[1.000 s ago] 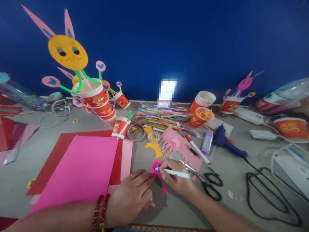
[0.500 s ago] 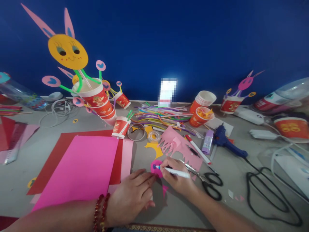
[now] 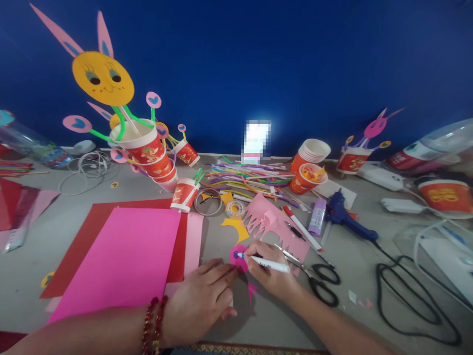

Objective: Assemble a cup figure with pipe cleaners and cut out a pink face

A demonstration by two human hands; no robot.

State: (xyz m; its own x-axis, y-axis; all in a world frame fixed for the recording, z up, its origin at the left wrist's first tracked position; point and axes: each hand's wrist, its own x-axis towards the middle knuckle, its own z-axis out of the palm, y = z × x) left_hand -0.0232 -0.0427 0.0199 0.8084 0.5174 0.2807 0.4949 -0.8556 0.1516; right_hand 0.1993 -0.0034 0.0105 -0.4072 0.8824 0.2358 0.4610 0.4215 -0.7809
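A small magenta paper circle [image 3: 242, 263] lies on the grey table, with a dark blue mark near its upper left. My right hand [image 3: 269, 270] is closed round a white marker [image 3: 271, 264], whose blue tip touches that mark. My left hand [image 3: 205, 296] lies flat at the circle's left edge, its fingertips pressing beside it; a red bead bracelet is on the wrist. Just above the circle is a yellow paper scrap [image 3: 237, 229]. Black-handled scissors [image 3: 320, 283] rest open right of my right hand.
Magenta sheets [image 3: 125, 256] lie at the left. Behind are pipe cleaners [image 3: 251, 177], paper cups [image 3: 311, 153] and a cup figure with a yellow face [image 3: 103, 79]. At the right are a blue glue gun [image 3: 349, 219] and its black cable [image 3: 410, 328].
Both hands and the marker keep almost the same position. The whole view has shifted very slightly.
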